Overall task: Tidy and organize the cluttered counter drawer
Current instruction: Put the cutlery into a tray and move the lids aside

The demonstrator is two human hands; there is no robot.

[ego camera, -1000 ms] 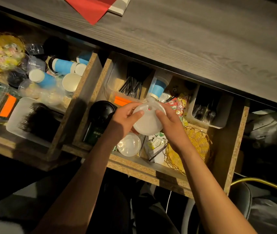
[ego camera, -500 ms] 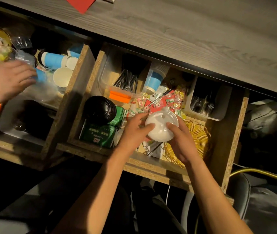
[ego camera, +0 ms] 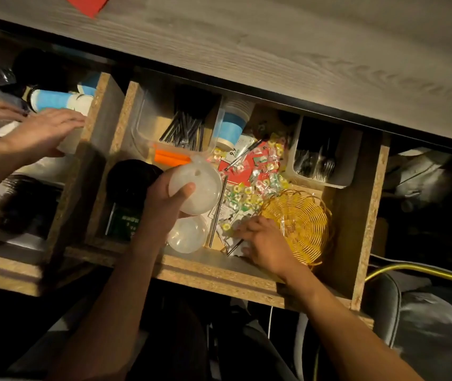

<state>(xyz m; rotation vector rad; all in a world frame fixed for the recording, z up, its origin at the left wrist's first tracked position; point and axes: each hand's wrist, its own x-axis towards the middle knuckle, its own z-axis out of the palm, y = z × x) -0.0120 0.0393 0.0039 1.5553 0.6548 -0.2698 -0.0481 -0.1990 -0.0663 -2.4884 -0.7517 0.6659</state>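
The open drawer (ego camera: 219,273) holds mixed clutter. My left hand (ego camera: 161,207) grips a white domed cup lid (ego camera: 200,188) above the drawer's middle, thumb across its top. Just below it a second clear lid (ego camera: 189,235) lies at the drawer's front. My right hand (ego camera: 263,243) is down in the drawer with its fingers resting on loose papers and wrapped candies (ego camera: 263,185), right beside a yellow wire basket (ego camera: 301,221). A thin dark stick pokes out from under that hand.
A stack of black lids (ego camera: 128,180) and a green box (ego camera: 123,224) fill the drawer's left. Clear bins of black stirrers (ego camera: 183,130) and forks (ego camera: 321,163) sit behind, with blue cups (ego camera: 233,125). Another person's hands (ego camera: 40,133) work in the left drawer. The counter (ego camera: 301,50) overhangs.
My right hand let go of the white lid and dropped onto the papers by the basket. My left hand alone now holds the lid. The other person's hands moved further into the left drawer.
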